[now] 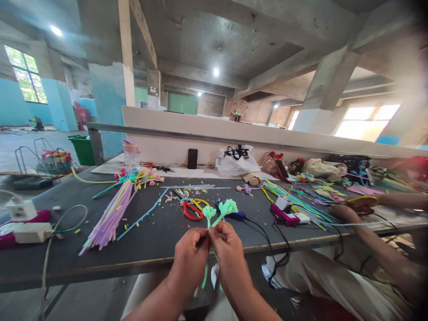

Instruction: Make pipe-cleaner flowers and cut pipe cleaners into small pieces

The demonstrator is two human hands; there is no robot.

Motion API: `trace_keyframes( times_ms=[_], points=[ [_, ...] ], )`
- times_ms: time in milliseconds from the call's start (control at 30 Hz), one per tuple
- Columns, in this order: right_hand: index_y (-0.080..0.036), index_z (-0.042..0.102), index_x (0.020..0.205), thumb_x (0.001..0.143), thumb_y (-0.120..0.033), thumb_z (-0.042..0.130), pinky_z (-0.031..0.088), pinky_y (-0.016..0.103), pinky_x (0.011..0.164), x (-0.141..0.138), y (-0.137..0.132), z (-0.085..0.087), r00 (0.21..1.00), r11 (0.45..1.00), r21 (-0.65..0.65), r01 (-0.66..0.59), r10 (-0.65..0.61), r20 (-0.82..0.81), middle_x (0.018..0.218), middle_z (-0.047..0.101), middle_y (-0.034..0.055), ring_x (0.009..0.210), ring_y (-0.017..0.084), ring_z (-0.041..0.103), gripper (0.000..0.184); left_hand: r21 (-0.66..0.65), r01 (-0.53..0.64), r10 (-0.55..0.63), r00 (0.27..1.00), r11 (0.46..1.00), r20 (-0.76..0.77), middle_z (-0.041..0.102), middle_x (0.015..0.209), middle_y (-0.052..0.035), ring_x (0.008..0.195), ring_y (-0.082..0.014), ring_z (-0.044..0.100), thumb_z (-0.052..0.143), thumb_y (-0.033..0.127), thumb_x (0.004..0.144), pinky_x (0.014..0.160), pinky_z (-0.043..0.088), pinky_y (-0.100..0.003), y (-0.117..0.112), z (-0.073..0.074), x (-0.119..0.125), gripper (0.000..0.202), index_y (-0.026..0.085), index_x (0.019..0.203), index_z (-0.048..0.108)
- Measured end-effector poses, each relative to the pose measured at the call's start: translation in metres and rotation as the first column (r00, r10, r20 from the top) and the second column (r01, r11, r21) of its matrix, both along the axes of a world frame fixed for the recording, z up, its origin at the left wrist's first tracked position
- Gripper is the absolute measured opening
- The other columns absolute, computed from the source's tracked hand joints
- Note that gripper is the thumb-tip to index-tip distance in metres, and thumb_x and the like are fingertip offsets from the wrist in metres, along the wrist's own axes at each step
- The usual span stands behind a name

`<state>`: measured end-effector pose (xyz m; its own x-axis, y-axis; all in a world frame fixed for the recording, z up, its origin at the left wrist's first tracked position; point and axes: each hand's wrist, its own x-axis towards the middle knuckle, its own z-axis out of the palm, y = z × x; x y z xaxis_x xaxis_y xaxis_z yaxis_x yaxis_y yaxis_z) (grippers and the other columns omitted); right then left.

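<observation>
My left fingers (199, 233) and right fingers (226, 229) pinched the stems of two green fuzzy sprigs (227, 209) by the near edge of the worktop (143, 247); moving room lay between the left lilac bundle (110, 218) and right power strip (281, 216), a partition (250, 131) beyond.

A craft workshop: concrete pillars (107, 91) and beams (277, 73), a long workbench (147, 244), bundled fuzzy stems (112, 211), scattered offcuts (169, 196).

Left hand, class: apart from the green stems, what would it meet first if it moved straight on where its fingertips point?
The left hand would probably meet the right hand, just across the green stems; exact depth is unclear.
</observation>
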<state>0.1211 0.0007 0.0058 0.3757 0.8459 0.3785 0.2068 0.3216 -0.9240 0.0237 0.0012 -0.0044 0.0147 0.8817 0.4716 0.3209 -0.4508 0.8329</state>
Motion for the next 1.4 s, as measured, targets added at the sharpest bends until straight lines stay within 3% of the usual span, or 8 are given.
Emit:
trace_keyframes(
  times_ms=[267,467,633,800,933,1233,1300,1400],
  points=[
    [-0.019,0.058,0.062,0.068,-0.031,0.058,0.038,0.027,0.064,0.0,-0.003,0.006,1.0,1.0,0.022,-0.017,0.017,0.025,0.066,0.054,0.0008,0.068,0.017,0.05,0.013,0.206,0.032,-0.021,0.998,0.978,-0.053,0.063,0.079,-0.0033,0.076,-0.0152,0.057,0.044,0.02,0.082,0.072,0.043,-0.027,0.004,-0.001,-0.006,0.017,0.019,0.079,0.06],
    [-0.019,0.057,0.062,0.069,-0.026,0.058,0.038,0.028,0.07,0.006,-0.006,0.009,0.994,0.998,-0.007,-0.062,0.062,0.09,0.074,0.055,0.0021,0.074,0.018,0.051,0.01,-0.092,0.12,-0.11,0.988,0.988,0.11,0.057,0.062,0.0004,0.059,-0.0123,0.05,0.053,0.023,0.073,0.058,0.038,-0.023,0.003,0.015,-0.009,0.013,0.016,0.068,0.061],
    [-0.018,0.06,0.064,0.067,-0.019,0.059,0.037,0.028,0.076,0.014,-0.009,0.017,0.969,0.977,-0.03,-0.211,0.213,0.129,0.078,0.057,0.0024,0.079,0.018,0.052,0.004,-0.358,0.47,-0.282,0.839,0.807,0.465,0.042,0.049,0.0058,0.045,-0.0061,0.033,0.061,0.033,0.066,0.047,0.024,-0.02,0.005,0.02,-0.013,0.02,0.013,0.062,0.057],
    [-0.018,0.06,0.065,0.064,-0.025,0.064,0.037,0.026,0.066,0.017,-0.011,0.021,0.919,0.918,-0.095,-0.384,0.37,-0.135,0.069,0.054,-0.0009,0.066,0.014,0.048,0.008,-0.326,0.764,-0.414,0.596,0.557,0.688,0.04,0.049,0.0054,0.043,-0.0039,0.028,0.067,0.034,0.062,0.045,0.019,-0.02,0.009,0.015,-0.017,0.025,0.011,0.064,0.056],
    [-0.017,0.059,0.063,0.061,-0.029,0.066,0.036,0.025,0.06,0.017,-0.012,0.024,0.873,0.873,-0.151,-0.463,0.42,-0.249,0.061,0.052,-0.0024,0.058,0.012,0.044,0.014,-0.271,0.83,-0.462,0.508,0.488,0.727,0.038,0.049,0.0054,0.042,-0.0038,0.028,0.065,0.034,0.065,0.045,0.02,-0.019,0.013,0.011,-0.019,0.025,0.012,0.061,0.055],
    [-0.019,0.052,0.056,0.065,-0.024,0.058,0.037,0.027,0.067,0.018,0.0,0.024,0.965,0.999,-0.01,-0.036,0.037,0.261,0.067,0.052,0.0004,0.067,0.017,0.048,0.012,-0.296,0.695,-0.496,0.691,0.655,0.525,0.053,0.066,0.0011,0.056,-0.0081,0.046,0.06,0.03,0.069,0.057,0.035,-0.021,0.021,0.018,-0.017,0.019,0.013,0.079,0.057],
    [-0.02,0.051,0.054,0.064,-0.023,0.057,0.037,0.027,0.065,0.016,0.003,0.022,0.966,1.0,0.001,0.012,-0.012,0.258,0.066,0.051,0.0002,0.065,0.017,0.049,0.012,-0.302,0.569,-0.466,0.813,0.765,0.349,0.055,0.071,-0.0003,0.063,-0.0113,0.049,0.058,0.023,0.068,0.061,0.038,-0.023,0.016,0.021,-0.014,0.016,0.015,0.081,0.056],
    [-0.02,0.049,0.052,0.062,-0.024,0.057,0.037,0.027,0.062,0.013,0.006,0.018,0.971,0.998,-0.004,0.066,-0.063,0.231,0.066,0.052,0.0011,0.064,0.017,0.049,0.013,-0.128,0.211,-0.221,0.973,0.969,-0.066,0.057,0.08,-0.003,0.076,-0.017,0.052,0.054,0.015,0.066,0.068,0.038,-0.028,0.008,0.024,-0.008,0.017,0.018,0.083,0.055]
  ],
)
